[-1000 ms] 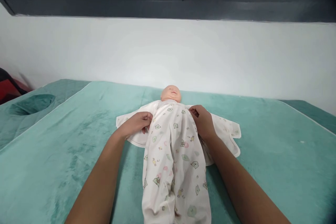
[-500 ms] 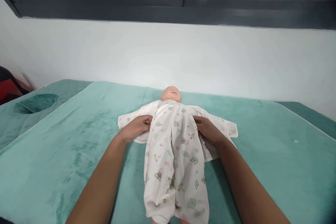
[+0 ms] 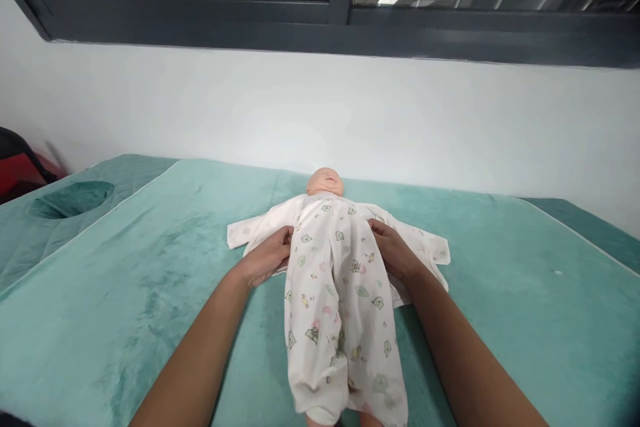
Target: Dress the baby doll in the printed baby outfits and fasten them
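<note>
A baby doll (image 3: 326, 182) lies on its back, head toward the wall, feet toward me. Over its body and legs are white baby trousers (image 3: 345, 307) printed with small green, pink and yellow figures, drawn high up to the chest. Beneath them a white long-sleeved baby top (image 3: 417, 240) spreads out to both sides. My left hand (image 3: 270, 255) is closed at the left edge of the trousers near the waist, fingertips pinching the cloth. At the opposite edge my right hand (image 3: 395, 250) grips the trousers the same way, its fingertips partly hidden by the fabric.
A green plush cover (image 3: 125, 293) lies under the doll. The bed (image 3: 135, 165) has a round face hole (image 3: 73, 200) at the left. Behind stands a white wall (image 3: 320, 113) below a dark window frame (image 3: 200, 27). Something red and black (image 3: 23, 170) is at the far left.
The lower part of the trousers and the doll's feet have swung slightly right. My left hand has moved a little to the right with the cloth edge. The view has tilted up slightly.
</note>
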Motion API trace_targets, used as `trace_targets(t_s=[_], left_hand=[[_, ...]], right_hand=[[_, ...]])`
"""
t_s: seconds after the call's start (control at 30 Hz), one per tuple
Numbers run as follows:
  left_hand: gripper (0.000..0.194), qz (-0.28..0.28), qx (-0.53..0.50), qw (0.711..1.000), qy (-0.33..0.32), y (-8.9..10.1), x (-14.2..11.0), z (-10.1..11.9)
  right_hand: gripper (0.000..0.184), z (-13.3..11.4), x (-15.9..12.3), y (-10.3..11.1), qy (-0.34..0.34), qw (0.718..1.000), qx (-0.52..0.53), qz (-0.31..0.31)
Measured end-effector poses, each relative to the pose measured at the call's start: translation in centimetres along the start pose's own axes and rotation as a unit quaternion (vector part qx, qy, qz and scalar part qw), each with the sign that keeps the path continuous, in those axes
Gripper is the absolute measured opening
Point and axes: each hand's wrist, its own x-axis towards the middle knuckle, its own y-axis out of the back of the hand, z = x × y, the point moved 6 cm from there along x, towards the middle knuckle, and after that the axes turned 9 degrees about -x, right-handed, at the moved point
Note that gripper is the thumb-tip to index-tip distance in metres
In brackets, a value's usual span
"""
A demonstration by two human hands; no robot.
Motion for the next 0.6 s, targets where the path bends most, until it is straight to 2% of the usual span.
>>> trace_targets(t_s=[0.1,0.2,0.33,0.5,0.6], left_hand=[[0.037,-0.018,-0.025,0.999,-0.025,-0.5,0.1,-0.2],[0.030,0.000,-0.008,0.998,-0.063,-0.4,0.4,-0.3],[0.019,0.063,0.034,0.990,-0.123,-0.1,0.8,-0.1],[0.020,0.180,0.058,0.968,-0.167,0.3,0.8,0.4],[0.020,0.193,0.033,0.965,-0.176,0.3,0.9,0.3]], right_hand=[[0.021,-1.2,-0.1,0.2,0.066,0.995,-0.059,0.043],[0.014,-2.0,-0.2,0.1,0.098,0.988,-0.108,0.059],[0.014,-2.8,-0.4,-0.4,0.101,0.983,-0.142,0.053],[0.020,-3.3,-0.4,-1.1,0.151,0.969,-0.195,0.029],[0.015,-2.0,0.5,-0.6,0.137,0.958,-0.239,0.077]])
